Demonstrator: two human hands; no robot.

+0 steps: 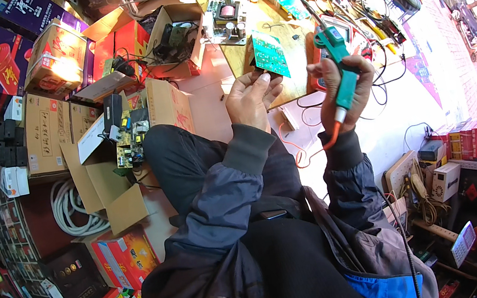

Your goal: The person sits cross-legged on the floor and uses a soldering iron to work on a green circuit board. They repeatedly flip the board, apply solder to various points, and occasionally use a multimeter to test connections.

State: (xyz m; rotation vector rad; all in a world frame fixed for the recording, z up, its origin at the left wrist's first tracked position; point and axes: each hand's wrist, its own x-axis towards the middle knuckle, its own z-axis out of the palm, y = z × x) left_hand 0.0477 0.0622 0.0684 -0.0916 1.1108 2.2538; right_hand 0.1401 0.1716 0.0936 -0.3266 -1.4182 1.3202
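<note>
Beyond the hands (248,100), a wooden bench (235,58), bearing a component-laden board (225,14) ahead of the left, a blue packet (288,1) farther ahead between them, a yellow-handled tool (380,34) past the right.

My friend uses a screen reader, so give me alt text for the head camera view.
A person's left hand holds a green circuit board while the right hand grips a green handheld tool. Ahead is a wooden tabletop crowded with electronic parts; cardboard boxes stand to the left.

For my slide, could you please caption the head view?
Left hand holding a green circuit board, right hand gripping a green, orange-corded tool.
</note>
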